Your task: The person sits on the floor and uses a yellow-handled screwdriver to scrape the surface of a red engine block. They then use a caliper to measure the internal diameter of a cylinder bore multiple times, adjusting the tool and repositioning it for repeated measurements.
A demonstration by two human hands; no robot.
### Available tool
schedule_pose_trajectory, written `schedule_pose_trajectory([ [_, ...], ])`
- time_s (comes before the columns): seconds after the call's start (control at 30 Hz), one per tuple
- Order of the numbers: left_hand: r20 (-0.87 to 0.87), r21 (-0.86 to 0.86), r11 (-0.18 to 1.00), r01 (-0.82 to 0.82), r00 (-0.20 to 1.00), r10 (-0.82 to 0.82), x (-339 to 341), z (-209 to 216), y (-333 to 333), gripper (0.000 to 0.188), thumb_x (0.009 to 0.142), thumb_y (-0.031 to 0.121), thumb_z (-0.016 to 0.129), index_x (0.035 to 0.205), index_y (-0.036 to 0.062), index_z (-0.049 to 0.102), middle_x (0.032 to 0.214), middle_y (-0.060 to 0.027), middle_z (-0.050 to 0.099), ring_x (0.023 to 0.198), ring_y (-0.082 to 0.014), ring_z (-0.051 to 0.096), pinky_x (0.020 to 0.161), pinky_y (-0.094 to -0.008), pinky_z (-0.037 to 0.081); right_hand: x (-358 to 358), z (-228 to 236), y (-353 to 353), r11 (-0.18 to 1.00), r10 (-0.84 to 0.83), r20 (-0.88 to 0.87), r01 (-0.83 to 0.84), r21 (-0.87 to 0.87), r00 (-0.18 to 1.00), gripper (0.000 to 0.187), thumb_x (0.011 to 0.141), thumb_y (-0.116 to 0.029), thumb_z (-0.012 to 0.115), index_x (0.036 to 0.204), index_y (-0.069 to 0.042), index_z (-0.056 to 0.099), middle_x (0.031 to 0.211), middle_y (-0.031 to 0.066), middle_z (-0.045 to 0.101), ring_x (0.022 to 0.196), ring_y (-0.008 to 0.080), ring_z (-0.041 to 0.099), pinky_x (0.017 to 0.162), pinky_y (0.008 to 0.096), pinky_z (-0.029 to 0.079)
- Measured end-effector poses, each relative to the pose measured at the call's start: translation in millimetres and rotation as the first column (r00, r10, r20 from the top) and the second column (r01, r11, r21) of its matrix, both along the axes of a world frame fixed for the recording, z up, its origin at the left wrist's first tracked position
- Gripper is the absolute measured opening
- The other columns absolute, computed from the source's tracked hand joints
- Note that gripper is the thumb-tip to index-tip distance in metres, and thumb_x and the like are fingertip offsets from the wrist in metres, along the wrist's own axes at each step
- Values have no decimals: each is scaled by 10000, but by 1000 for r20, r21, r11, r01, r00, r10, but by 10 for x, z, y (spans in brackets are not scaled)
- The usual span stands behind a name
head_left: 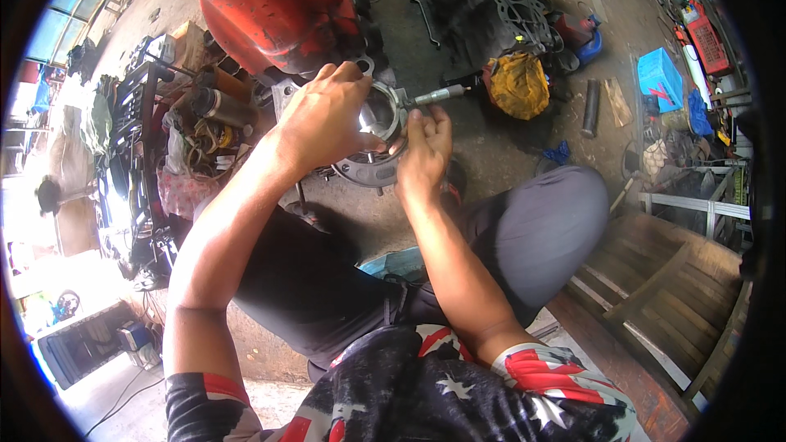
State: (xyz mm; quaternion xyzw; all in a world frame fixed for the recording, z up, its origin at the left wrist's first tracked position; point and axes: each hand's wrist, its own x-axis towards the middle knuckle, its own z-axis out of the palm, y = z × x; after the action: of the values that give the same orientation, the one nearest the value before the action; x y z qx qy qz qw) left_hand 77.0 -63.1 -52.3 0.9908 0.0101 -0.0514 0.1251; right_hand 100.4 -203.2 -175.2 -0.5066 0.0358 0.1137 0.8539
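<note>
A micrometer (438, 96) with a silver barrel points to the right, its curved frame (396, 124) standing over a grey metal part with a round opening. My left hand (326, 115) is closed at the left side of the frame, its thumb reaching in by the opening; what lies under its fingers is partly hidden. Just below the barrel, my right hand (427, 143) has its fingers curled and pressed against the lower right of the frame. A grey metal rim (368, 173) with holes shows beneath both hands.
Beyond my left hand stands a large red engine housing (270, 8). A dark engine block (499, 0) lies at the far right, near a yellow plastic-wrapped part (517, 86). Parts and rags crowd the left. A blue box (659, 79) and wooden pallet (671, 295) are right.
</note>
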Motion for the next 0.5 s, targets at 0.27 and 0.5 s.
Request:
schedule_pose_trajectory([
  [0.27, 1, -4, 1000, 6, 1000, -6, -3, 12, -3, 795, 645, 296, 908, 1301, -32, 603, 1303, -184, 579, 1237, -361, 547, 1065, -431, 451, -22, 107, -13, 998, 19, 3, -19, 64, 1000, 449, 1041, -124, 547, 1382, 89, 349, 871, 16, 551, 748, 68, 504, 653, 221, 428],
  [0.5, -35, -6, 1000, 0, 999, 0, 5, 40, -15, 799, 654, 307, 905, 1305, -39, 598, 1309, -183, 575, 1246, -358, 540, 1069, -430, 448, 46, 118, -6, 999, 32, 51, -33, 10, 998, 466, 1035, -127, 563, 1385, 95, 351, 861, 12, 537, 786, 60, 494, 722, 203, 421],
])
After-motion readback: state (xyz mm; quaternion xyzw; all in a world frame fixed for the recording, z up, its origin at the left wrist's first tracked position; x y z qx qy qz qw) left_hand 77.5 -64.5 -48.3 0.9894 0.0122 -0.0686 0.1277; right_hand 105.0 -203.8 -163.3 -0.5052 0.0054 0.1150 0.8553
